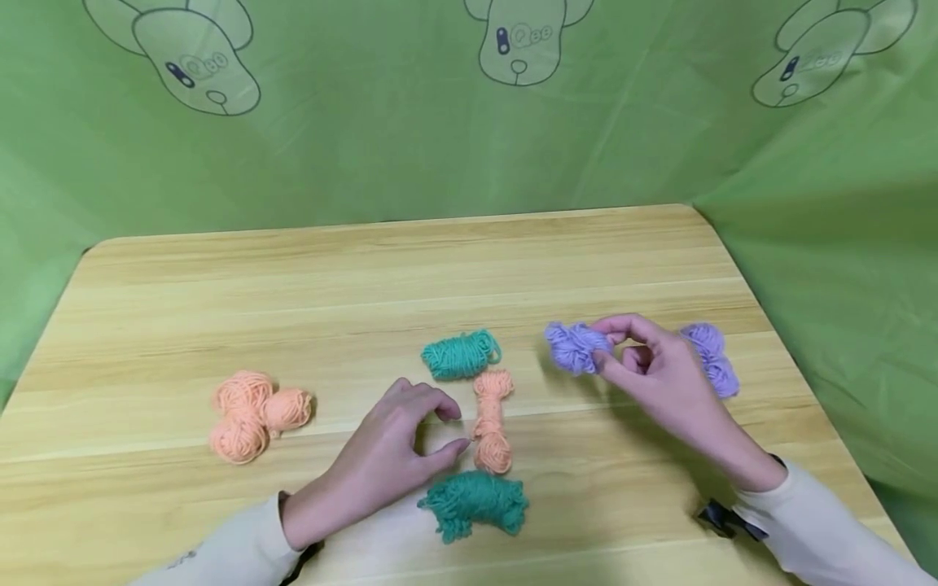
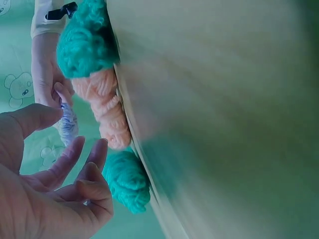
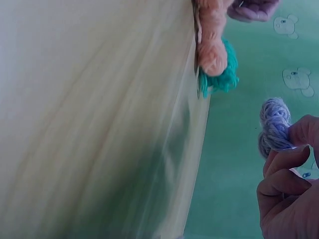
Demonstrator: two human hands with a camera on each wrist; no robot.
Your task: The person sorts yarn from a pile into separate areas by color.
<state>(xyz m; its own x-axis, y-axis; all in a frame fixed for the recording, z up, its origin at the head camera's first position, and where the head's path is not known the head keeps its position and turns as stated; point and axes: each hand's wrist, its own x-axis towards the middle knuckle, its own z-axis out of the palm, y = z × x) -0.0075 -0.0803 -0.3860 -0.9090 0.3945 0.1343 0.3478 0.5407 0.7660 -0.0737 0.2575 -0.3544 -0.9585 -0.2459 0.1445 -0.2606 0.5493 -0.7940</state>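
Note:
Between thumb and fingers, my right hand (image 1: 659, 370) pinches a small purple yarn bundle (image 1: 576, 347), held above the table. The right wrist view shows that purple bundle (image 3: 274, 127) at the fingertips. My left hand (image 1: 388, 448) holds nothing; thumb and fingers are apart, just left of a peach yarn skein (image 1: 490, 419). A teal yarn skein (image 1: 462, 355) lies beyond the peach one, and a darker green skein (image 1: 478, 500) lies on its near side. In the left wrist view, the peach skein (image 2: 108, 107) stands beyond the left fingertips.
Several peach yarn balls (image 1: 245, 415) sit grouped on the left of the wooden table (image 1: 366, 285). More purple yarn (image 1: 711, 358) lies at the right, partly behind the right hand. A green curtain (image 1: 410, 122) with printed animal heads hangs behind the table.

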